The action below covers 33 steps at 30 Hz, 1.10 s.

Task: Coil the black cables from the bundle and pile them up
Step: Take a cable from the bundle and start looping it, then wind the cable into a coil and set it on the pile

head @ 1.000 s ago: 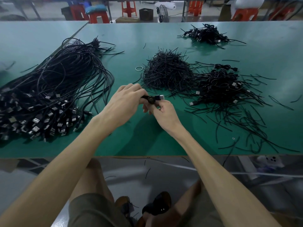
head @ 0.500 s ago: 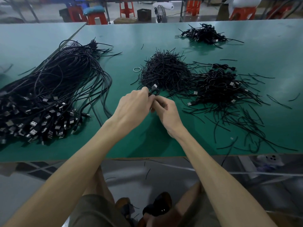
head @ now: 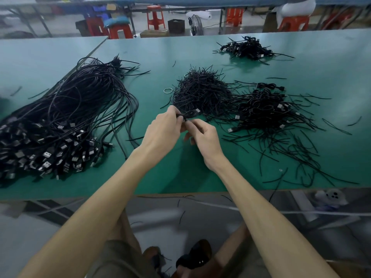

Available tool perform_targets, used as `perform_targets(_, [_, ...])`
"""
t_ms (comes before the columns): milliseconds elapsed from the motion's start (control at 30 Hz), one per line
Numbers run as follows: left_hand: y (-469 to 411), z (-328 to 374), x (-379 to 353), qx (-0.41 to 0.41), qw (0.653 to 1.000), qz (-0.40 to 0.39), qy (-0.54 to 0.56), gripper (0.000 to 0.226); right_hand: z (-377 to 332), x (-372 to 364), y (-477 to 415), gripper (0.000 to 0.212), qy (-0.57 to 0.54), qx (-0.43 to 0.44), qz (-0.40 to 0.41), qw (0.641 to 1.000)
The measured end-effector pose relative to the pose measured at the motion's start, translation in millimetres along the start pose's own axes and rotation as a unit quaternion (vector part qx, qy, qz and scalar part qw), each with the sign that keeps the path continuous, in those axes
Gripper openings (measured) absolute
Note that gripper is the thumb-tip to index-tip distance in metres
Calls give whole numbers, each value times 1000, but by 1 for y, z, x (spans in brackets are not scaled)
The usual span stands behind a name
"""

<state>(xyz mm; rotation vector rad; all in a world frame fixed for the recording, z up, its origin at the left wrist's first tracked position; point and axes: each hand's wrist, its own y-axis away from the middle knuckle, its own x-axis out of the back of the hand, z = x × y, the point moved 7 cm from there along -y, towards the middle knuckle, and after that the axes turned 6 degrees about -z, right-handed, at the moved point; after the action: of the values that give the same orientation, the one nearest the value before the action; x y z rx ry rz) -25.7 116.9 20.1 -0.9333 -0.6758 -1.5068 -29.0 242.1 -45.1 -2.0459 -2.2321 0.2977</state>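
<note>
A big bundle of long black USB cables (head: 66,121) lies on the left of the green table (head: 180,177), plugs toward me. My left hand (head: 162,131) grips a small coiled black cable (head: 190,114) with a silver plug at its end, held just above the table. My right hand (head: 202,135) pinches the same coil from below, fingers curled at it. A pile of coiled cables (head: 263,111) lies to the right. A heap of short black ties (head: 200,91) sits just behind my hands.
A second small pile of coiled cables (head: 247,49) lies at the far right. A rubber band (head: 167,90) rests left of the ties. Loose ties scatter over the right front of the table. Red stools (head: 155,17) and a fan (head: 193,27) stand beyond the table.
Both hands have carried the coil away from me, toward the heap of ties. The coil's plug end, first pointing right, then hidden, now sticks out to the right of my left hand.
</note>
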Motion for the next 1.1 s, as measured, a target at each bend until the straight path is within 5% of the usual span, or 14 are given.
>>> perform_targets(367, [1,-4,-9,-128,974,-152,103,21,6,21,12,21,-64,-148,17,987])
perform_targets(500, [0,-24,-8,-88,983,-130,95,19,-11,49,12,11,-97,-156,71,980])
perform_targets(600, [-6,-61,6,22,997,-65,-46,16,-30,88,6,12,-119,-144,148,971])
perform_targets(733, [-5,-94,14,121,977,-105,-138,30,-42,142,1,12,-163,-140,265,940])
perform_targets(867, [-1,-96,7,90,971,-215,-60,8,-41,178,-1,10,-193,-131,325,916])
perform_targets(933, [4,-96,6,67,962,-264,-11,16,-40,187,0,8,-187,-131,337,913])
perform_targets(1033, [8,-93,9,41,955,-294,9,27,-36,193,3,40,-164,-132,345,915])
perform_targets(1100, [7,-89,7,26,956,-291,-27,26,-36,191,2,35,-134,-142,332,923])
